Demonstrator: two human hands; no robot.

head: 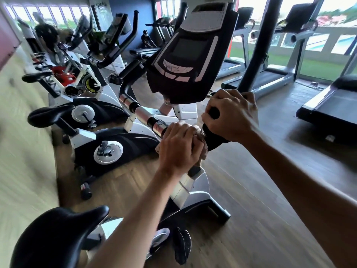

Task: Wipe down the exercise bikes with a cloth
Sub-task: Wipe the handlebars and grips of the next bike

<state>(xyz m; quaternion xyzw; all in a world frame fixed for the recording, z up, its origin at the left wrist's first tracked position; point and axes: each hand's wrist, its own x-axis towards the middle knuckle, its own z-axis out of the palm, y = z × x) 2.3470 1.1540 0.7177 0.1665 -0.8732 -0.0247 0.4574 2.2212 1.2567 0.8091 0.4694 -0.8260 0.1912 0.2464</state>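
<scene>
Three white-and-black exercise bikes point(108, 140) stand in a row; left hand point(178, 146) clutches one crumpled pinkish cloth point(202, 146) against the chrome handlebar point(143, 115), right hand point(232, 115) grips its black foam grip point(214, 136).

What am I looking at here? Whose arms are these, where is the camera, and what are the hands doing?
No robot here: these are a person's own bare arms, filmed by one wide-angle camera worn on their head, looking forward and down. That bends the edges of the picture. The room is a gym with a wooden floor, a row of exercise bikes on the left and treadmills on the right. The person stands behind the nearest bike's saddle, facing its console. The left hand grips a bunched cloth against the handlebar, at the end of its shiny metal section. The right hand curls round the black foam grip beside it.
</scene>
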